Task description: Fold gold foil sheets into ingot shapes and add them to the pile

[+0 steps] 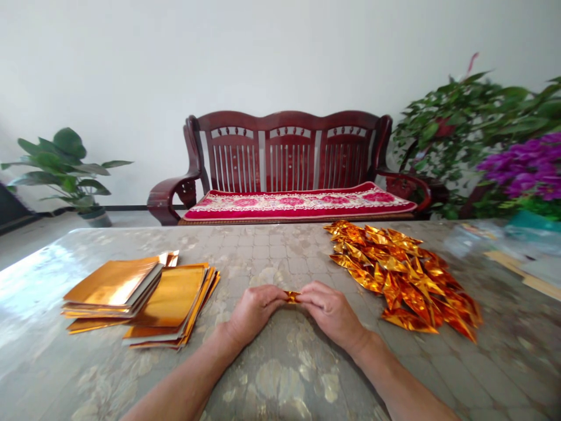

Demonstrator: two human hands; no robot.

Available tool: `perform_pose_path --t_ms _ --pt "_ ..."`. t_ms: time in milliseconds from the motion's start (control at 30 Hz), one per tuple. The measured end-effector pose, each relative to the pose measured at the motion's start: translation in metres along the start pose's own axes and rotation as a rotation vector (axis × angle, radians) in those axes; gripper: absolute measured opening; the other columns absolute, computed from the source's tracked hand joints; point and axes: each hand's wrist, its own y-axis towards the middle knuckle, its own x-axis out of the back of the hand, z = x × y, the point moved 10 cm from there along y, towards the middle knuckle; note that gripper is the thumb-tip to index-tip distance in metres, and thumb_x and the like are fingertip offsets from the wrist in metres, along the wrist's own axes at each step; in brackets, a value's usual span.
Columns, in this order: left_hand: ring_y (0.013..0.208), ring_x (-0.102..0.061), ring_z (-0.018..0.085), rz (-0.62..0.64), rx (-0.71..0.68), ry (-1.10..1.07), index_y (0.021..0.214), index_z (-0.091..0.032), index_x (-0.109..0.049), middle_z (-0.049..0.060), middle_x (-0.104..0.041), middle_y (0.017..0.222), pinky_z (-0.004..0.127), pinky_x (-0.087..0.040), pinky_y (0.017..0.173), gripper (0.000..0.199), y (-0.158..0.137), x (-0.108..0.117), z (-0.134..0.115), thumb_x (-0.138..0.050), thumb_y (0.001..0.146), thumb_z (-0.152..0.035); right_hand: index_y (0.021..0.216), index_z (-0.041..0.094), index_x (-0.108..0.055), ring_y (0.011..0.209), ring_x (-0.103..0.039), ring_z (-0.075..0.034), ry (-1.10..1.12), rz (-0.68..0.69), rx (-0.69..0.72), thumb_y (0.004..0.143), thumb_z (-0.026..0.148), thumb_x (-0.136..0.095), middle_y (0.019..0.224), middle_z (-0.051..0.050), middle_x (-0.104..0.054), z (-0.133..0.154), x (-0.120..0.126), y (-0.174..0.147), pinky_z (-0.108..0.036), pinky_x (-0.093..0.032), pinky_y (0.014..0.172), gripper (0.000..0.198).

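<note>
Between my two hands is a small folded piece of gold foil paper [292,297], mostly covered by fingers. My left hand [256,310] pinches its left end, and my right hand [328,310] pinches the right end. Both hands are closed, just over the table in the middle of the view. To the left lie stacks of flat gold foil paper sheets [175,295], with pale backs showing at some edges. On the right is a heap of folded gold foil paper pieces [403,275] with pointed ends.
A patterned cover lies over the table [280,374]. Clear plastic bags [475,237] and papers sit at its far right. Beyond the table stands a dark red wooden bench [289,152] with a floral cushion. Potted plants [70,169] and purple flowers [526,166] flank it.
</note>
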Motion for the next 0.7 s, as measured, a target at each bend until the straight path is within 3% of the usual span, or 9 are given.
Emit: perform_pose_path --t_ms 533,700 --pt "0.082 -0.072 0.015 -0.060 0.019 -0.018 0.093 -0.022 -0.075 0.001 -0.077 0.088 0.023 -0.055 0.077 0.017 -0.0017 0.0043 0.0019 -0.058 0.093 -0.021 0.097 0.025 -0.076 0.081 -0.068 -0.014 0.011 0.003 0.023 0.091 0.014 -0.059 0.091 -0.003 -0.072 0.0058 -0.0020 0.0015 -0.024 -0.054 0.072 0.022" --pt "0.081 -0.071 0.014 -0.026 0.010 -0.026 0.090 -0.022 -0.075 0.000 -0.077 0.087 0.021 -0.054 0.076 0.017 -0.0003 0.0010 0.0002 -0.059 0.091 -0.017 0.095 0.026 -0.076 0.080 -0.068 -0.014 0.014 0.009 0.033 0.091 0.015 -0.059 0.090 -0.003 -0.071 0.0098 -0.0026 0.0016 -0.023 -0.053 0.071 0.020"
